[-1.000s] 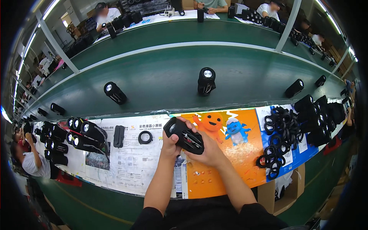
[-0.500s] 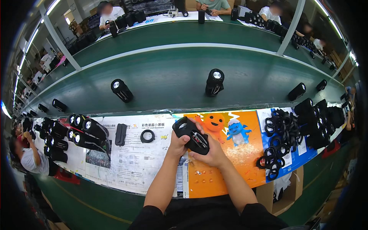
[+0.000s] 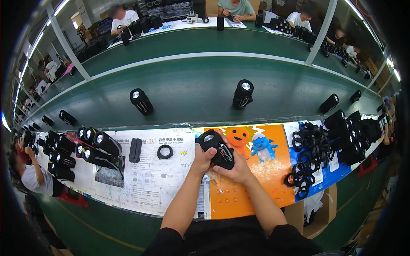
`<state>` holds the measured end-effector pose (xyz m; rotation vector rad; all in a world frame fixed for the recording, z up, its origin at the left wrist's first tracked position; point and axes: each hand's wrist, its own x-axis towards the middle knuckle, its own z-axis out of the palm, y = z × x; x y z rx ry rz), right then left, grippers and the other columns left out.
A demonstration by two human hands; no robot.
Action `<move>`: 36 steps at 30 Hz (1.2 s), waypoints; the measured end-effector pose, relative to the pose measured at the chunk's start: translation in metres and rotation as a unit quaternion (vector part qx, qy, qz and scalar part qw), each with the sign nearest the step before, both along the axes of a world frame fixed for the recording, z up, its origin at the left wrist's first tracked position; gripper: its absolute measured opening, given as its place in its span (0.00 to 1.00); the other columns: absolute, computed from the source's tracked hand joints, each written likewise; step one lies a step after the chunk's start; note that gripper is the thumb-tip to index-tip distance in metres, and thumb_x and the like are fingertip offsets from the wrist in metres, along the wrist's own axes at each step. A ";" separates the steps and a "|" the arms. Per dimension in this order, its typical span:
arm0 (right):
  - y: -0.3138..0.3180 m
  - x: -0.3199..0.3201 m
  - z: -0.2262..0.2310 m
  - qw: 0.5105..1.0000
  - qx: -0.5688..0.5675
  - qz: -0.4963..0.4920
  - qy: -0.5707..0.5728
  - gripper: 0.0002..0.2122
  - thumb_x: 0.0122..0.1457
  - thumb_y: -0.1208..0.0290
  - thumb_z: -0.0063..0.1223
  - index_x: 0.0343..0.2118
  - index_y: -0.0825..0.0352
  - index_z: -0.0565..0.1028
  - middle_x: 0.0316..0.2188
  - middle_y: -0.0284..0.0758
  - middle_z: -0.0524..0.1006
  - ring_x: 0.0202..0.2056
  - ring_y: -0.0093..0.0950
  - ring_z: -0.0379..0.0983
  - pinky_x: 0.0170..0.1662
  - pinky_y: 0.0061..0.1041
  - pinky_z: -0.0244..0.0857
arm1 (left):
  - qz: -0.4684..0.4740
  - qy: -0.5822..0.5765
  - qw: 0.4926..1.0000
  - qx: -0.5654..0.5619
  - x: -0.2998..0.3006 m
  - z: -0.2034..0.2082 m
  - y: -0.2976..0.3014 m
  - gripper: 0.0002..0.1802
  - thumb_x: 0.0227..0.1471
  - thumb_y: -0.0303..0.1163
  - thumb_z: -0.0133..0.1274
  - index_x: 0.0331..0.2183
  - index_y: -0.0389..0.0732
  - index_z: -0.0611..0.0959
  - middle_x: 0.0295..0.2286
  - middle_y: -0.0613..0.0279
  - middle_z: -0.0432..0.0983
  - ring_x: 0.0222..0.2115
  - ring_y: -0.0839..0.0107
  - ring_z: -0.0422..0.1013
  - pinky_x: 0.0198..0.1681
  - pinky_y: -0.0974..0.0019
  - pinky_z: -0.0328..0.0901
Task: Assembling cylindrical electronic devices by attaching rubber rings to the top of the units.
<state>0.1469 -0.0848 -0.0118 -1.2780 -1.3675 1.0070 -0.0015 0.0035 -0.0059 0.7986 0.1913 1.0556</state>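
Between my two hands is a black cylindrical speaker (image 3: 221,154), tilted, with a round silvery end toward the upper left. My left hand (image 3: 203,160) grips its left side, thumb on top. My right hand (image 3: 237,166) wraps round its right and lower side. It is held above the seam between a white printed sheet (image 3: 149,187) and an orange sheet with cartoon figures (image 3: 250,196). On the white sheet to the left lie a single black ring (image 3: 165,152) and a long black plastic strip (image 3: 135,150).
Several black rings (image 3: 304,179) are heaped on a blue sheet at right, beside stacked black speakers (image 3: 341,136). More speakers (image 3: 100,147) stand at left. Across the far side runs a green conveyor (image 3: 192,102) carrying speakers (image 3: 141,102). A cardboard box (image 3: 326,213) is below the right edge.
The held speaker has turned so its round end shows more, and both hands have shifted slightly. Speakers on the conveyor have moved a little to the right.
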 end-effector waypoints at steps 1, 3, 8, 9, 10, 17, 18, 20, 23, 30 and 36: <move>-0.001 0.001 0.000 1.000 0.003 -0.006 0.002 0.38 0.53 0.59 0.81 0.61 0.73 0.72 0.51 0.42 0.83 0.52 0.33 0.82 0.58 0.32 0.74 | 0.003 0.018 1.000 0.007 0.001 -0.001 0.001 0.43 0.49 0.53 0.78 0.56 0.39 0.76 0.44 0.56 0.80 0.45 0.61 0.81 0.53 0.57 0.78; -0.001 0.003 0.001 1.000 0.001 -0.011 -0.021 0.38 0.53 0.56 0.80 0.60 0.72 0.73 0.50 0.44 0.83 0.52 0.35 0.83 0.58 0.34 0.75 | 0.007 0.032 0.999 0.015 0.004 -0.004 0.004 0.44 0.48 0.55 0.79 0.55 0.40 0.76 0.43 0.55 0.80 0.45 0.60 0.81 0.52 0.55 0.78; 0.004 -0.003 0.008 0.998 0.032 -0.014 -0.049 0.37 0.55 0.49 0.78 0.56 0.73 0.73 0.48 0.49 0.83 0.51 0.44 0.83 0.55 0.39 0.75 | 0.021 0.050 0.998 0.037 -0.002 -0.003 0.011 0.44 0.49 0.59 0.77 0.54 0.40 0.78 0.42 0.57 0.81 0.44 0.61 0.81 0.52 0.56 0.79; 0.000 -0.003 0.009 0.998 0.012 -0.013 -0.061 0.37 0.55 0.48 0.77 0.57 0.73 0.73 0.49 0.50 0.83 0.51 0.46 0.83 0.55 0.39 0.75 | 0.015 0.047 0.998 0.032 -0.002 -0.003 0.009 0.43 0.50 0.59 0.76 0.54 0.40 0.77 0.42 0.56 0.80 0.44 0.61 0.81 0.52 0.55 0.78; 0.001 0.000 0.010 0.997 -0.004 -0.007 -0.074 0.37 0.55 0.48 0.77 0.57 0.73 0.73 0.50 0.51 0.83 0.50 0.47 0.83 0.55 0.40 0.75 | 0.009 0.045 0.998 0.033 -0.001 -0.002 0.010 0.43 0.50 0.59 0.76 0.55 0.40 0.77 0.42 0.55 0.79 0.44 0.60 0.81 0.53 0.55 0.78; -0.039 0.084 0.034 0.939 0.083 -0.139 -0.302 0.14 0.64 0.66 0.69 0.49 0.66 0.84 0.46 0.40 0.82 0.52 0.41 0.79 0.53 0.37 0.74 | -0.035 0.110 0.990 0.076 -0.009 -0.002 0.004 0.37 0.51 0.44 0.77 0.55 0.39 0.77 0.42 0.56 0.82 0.43 0.62 0.81 0.50 0.58 0.79; -0.043 0.117 0.039 0.921 0.080 -0.168 -0.344 0.11 0.65 0.69 0.67 0.47 0.66 0.85 0.45 0.40 0.82 0.50 0.41 0.79 0.52 0.38 0.74 | -0.041 0.110 0.990 0.077 -0.010 0.000 0.003 0.37 0.50 0.41 0.77 0.55 0.39 0.77 0.42 0.56 0.82 0.43 0.63 0.81 0.50 0.57 0.79; -0.052 0.183 0.053 0.854 0.111 -0.247 -0.444 0.06 0.65 0.75 0.64 0.43 0.65 0.86 0.40 0.40 0.82 0.45 0.40 0.80 0.49 0.38 0.75 | -0.062 0.118 0.989 0.068 -0.007 0.001 0.001 0.40 0.47 0.36 0.78 0.57 0.41 0.75 0.43 0.55 0.82 0.45 0.62 0.81 0.50 0.56 0.79; -0.060 0.233 0.073 0.837 -0.019 -0.297 -0.459 0.10 0.66 0.65 0.65 0.40 0.66 0.87 0.40 0.45 0.81 0.47 0.46 0.78 0.54 0.42 0.73 | -0.040 0.135 0.988 0.062 -0.001 0.005 -0.003 0.45 0.46 0.35 0.79 0.61 0.43 0.71 0.46 0.55 0.81 0.47 0.61 0.80 0.51 0.56 0.80; -0.036 0.259 0.032 0.734 -0.012 -0.238 -0.636 0.12 0.58 0.62 0.72 0.38 0.65 0.87 0.42 0.43 0.82 0.53 0.45 0.76 0.56 0.42 0.73 | -0.048 0.171 0.983 0.039 -0.002 -0.008 -0.009 0.48 0.46 0.45 0.82 0.64 0.38 0.78 0.52 0.59 0.81 0.50 0.66 0.79 0.56 0.60 0.77; -0.027 0.245 0.021 0.713 0.049 -0.241 -0.657 0.06 0.58 0.69 0.68 0.33 0.65 0.86 0.35 0.40 0.83 0.43 0.43 0.79 0.49 0.42 0.75 | -0.007 0.161 0.985 0.062 0.014 -0.030 -0.003 0.58 0.44 0.64 0.78 0.64 0.38 0.72 0.44 0.56 0.82 0.42 0.62 0.84 0.46 0.59 0.82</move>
